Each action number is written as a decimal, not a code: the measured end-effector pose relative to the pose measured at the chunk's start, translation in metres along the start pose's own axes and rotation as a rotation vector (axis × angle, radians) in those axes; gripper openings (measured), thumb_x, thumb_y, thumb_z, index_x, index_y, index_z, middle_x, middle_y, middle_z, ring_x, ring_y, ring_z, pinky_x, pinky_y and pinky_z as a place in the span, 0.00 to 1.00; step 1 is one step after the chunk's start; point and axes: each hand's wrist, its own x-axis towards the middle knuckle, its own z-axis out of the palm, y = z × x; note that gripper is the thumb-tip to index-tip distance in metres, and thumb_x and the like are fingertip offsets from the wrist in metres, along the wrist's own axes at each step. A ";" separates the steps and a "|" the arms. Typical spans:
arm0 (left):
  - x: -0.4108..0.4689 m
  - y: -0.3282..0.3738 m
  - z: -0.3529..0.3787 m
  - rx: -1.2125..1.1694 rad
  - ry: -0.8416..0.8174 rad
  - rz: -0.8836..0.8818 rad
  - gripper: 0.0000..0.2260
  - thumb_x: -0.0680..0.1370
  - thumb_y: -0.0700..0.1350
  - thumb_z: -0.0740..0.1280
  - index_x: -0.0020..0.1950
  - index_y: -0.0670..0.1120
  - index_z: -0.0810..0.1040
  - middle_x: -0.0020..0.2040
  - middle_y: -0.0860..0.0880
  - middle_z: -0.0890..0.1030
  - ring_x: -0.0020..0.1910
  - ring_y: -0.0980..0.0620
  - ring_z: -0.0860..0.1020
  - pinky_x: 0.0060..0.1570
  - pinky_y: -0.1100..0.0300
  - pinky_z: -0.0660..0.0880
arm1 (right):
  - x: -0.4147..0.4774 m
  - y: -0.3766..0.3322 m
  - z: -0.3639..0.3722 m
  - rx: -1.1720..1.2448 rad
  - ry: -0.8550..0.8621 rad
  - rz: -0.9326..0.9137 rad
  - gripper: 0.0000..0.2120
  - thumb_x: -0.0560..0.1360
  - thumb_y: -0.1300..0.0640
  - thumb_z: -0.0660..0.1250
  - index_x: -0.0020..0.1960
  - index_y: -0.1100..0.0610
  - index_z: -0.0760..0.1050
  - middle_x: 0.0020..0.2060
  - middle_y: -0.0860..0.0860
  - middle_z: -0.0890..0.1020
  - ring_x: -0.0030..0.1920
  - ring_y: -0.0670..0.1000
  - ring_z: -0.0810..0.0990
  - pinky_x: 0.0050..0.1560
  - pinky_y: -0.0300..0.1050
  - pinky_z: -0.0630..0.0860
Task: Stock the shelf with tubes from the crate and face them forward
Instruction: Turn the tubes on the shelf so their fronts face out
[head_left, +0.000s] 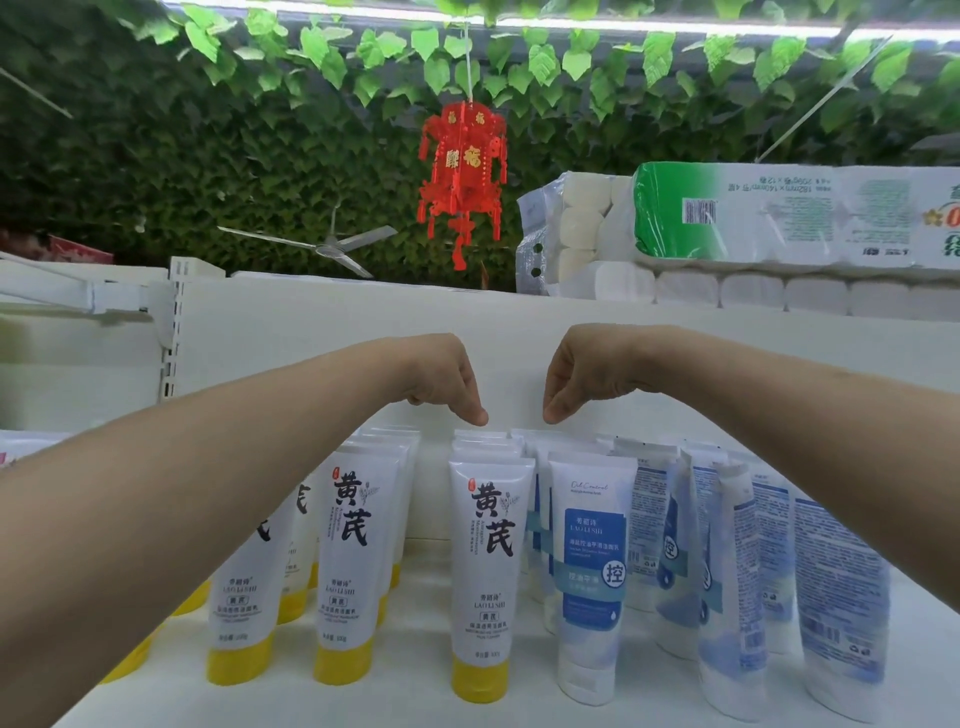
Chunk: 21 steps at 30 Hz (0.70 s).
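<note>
White tubes stand cap-down in rows on the white shelf (426, 623). Yellow-capped tubes (483, 571) fill the left and middle rows, labels facing me. White-and-blue tubes (592, 571) fill the right rows; several of them (748, 582) lean and show their back or side. My left hand (447, 379) and my right hand (582, 379) hover just above the tube tops at the back of the middle rows, fingers drooping down and apart, holding nothing. The crate is out of view.
The shelf's white back panel (363, 322) rises behind the tubes, with a slotted upright (174, 332) at its left. Packs of toilet paper (753, 228) lie on top at the right. A red lantern (462, 171) and a leafy ceiling hang overhead.
</note>
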 end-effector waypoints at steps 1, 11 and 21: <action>0.003 -0.001 0.001 0.008 -0.013 -0.005 0.11 0.69 0.50 0.78 0.47 0.47 0.86 0.52 0.45 0.84 0.52 0.46 0.78 0.55 0.51 0.75 | 0.002 0.001 0.002 -0.001 0.002 -0.003 0.10 0.68 0.53 0.78 0.49 0.52 0.86 0.44 0.46 0.84 0.52 0.50 0.79 0.55 0.44 0.76; 0.013 -0.004 0.008 0.092 -0.089 0.012 0.04 0.70 0.45 0.77 0.44 0.49 0.86 0.50 0.51 0.84 0.53 0.49 0.78 0.52 0.55 0.77 | 0.019 0.000 0.015 -0.078 -0.050 0.022 0.12 0.70 0.54 0.77 0.53 0.54 0.85 0.47 0.48 0.83 0.53 0.52 0.79 0.57 0.45 0.75; 0.013 -0.004 0.010 0.120 -0.071 0.016 0.05 0.72 0.43 0.76 0.46 0.45 0.85 0.51 0.47 0.84 0.55 0.46 0.79 0.61 0.49 0.75 | 0.023 -0.006 0.022 -0.115 -0.087 0.030 0.11 0.73 0.57 0.74 0.55 0.57 0.83 0.52 0.52 0.83 0.56 0.55 0.78 0.59 0.47 0.74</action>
